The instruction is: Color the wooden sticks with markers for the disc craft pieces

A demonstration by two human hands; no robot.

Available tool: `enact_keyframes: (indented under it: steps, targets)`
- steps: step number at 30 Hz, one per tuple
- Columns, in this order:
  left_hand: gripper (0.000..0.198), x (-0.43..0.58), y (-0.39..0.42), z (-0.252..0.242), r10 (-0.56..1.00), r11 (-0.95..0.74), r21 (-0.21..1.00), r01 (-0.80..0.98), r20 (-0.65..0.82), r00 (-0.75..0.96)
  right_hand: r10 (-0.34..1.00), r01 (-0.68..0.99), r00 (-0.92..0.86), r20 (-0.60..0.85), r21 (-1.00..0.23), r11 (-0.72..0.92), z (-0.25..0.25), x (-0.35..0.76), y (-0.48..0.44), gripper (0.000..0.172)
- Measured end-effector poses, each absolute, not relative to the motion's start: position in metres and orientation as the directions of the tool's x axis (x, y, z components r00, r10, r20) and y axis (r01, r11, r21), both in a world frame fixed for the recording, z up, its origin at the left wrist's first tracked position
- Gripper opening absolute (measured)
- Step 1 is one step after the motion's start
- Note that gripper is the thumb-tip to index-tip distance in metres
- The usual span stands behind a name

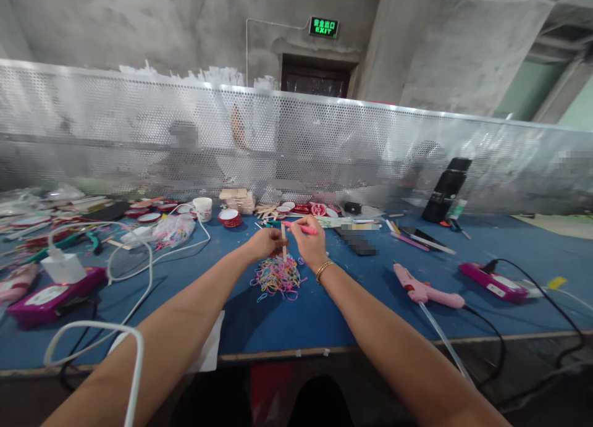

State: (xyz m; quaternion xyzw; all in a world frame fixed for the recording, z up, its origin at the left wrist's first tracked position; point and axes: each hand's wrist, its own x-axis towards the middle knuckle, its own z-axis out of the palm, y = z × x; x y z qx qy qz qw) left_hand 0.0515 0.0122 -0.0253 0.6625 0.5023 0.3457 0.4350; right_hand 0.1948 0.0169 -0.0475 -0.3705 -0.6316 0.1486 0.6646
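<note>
Pinches a flat, pale wooden stick (284, 246) upright between the fingertips of the left hand (270, 242); grips a slim pink pen (304, 230) in the curled right hand (309, 238), tip close to the stick's upper end. Wears a gold chain-like bracelet (323, 270) on the right wrist. Works just above a loose tangle of thin, multicolored looped bands (278, 277) on a blue tabletop (361, 322).

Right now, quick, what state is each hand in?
Left hand: closed, holding a pale flat stick.
Right hand: closed, holding a pink pen.
</note>
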Motion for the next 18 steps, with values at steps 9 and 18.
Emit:
enact_keyframes:
  steps: [9, 18]
  targets:
    - [0.032, 0.0506, 0.0128, -0.0260, 0.963, -0.143, 0.913, 0.382, 0.039, 0.266, 0.673, 0.256, 0.157, 0.723, -0.688, 0.679, -0.0467, 0.1950, 0.0157, 0.012]
    - [0.028, 0.0506, 0.0140, -0.0266, 0.962, -0.157, 0.898, 0.411, 0.044, 0.271, 0.668, 0.268, 0.156, 0.727, -0.682, 0.680, -0.0495, 0.1958, 0.0185, 0.011]
